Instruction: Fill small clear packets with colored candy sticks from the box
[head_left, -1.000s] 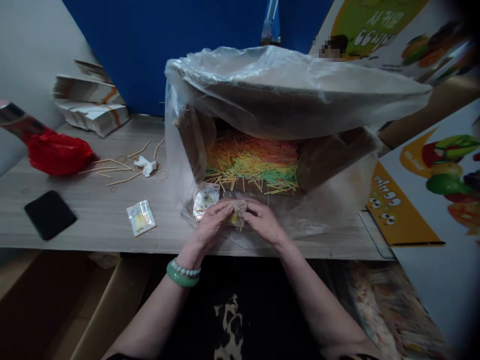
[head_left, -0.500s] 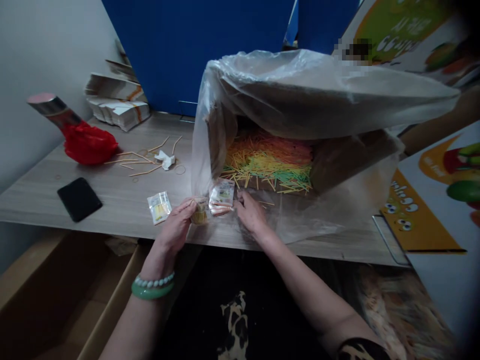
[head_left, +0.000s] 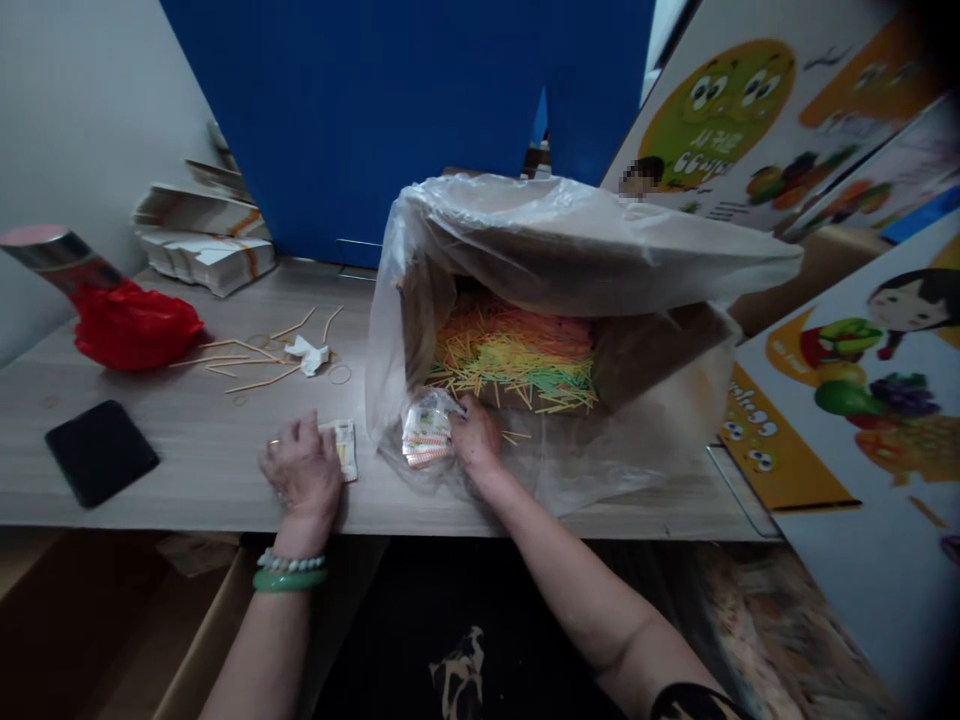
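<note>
My right hand [head_left: 478, 437] grips a small fanned stack of clear packets [head_left: 429, 432] with red-and-white striped edges, at the front left of a plastic-lined box [head_left: 645, 350]. Inside the box lies a heap of thin sticks [head_left: 517, 350] in orange, pink, yellow and green. To the left, my left hand [head_left: 302, 468] hovers over or rests by a single packet [head_left: 346, 448] on the table, partly covering it. Its fingers are slightly blurred but look apart, with nothing seen in them. A couple of loose sticks [head_left: 517, 437] lie on the plastic beside my right hand.
On the left are a black flat object [head_left: 101, 452], a red plastic-wrapped bundle [head_left: 139, 325], tan sticks [head_left: 262, 380], crumpled white paper [head_left: 307, 355] and stacked cartons [head_left: 202, 245]. Printed boxes [head_left: 862, 400] stand at right. An open cardboard box [head_left: 202, 630] sits below the table edge.
My left hand has let go of the packet it held and moved left to the single packet. The packets are now together in my right hand. The view has shifted.
</note>
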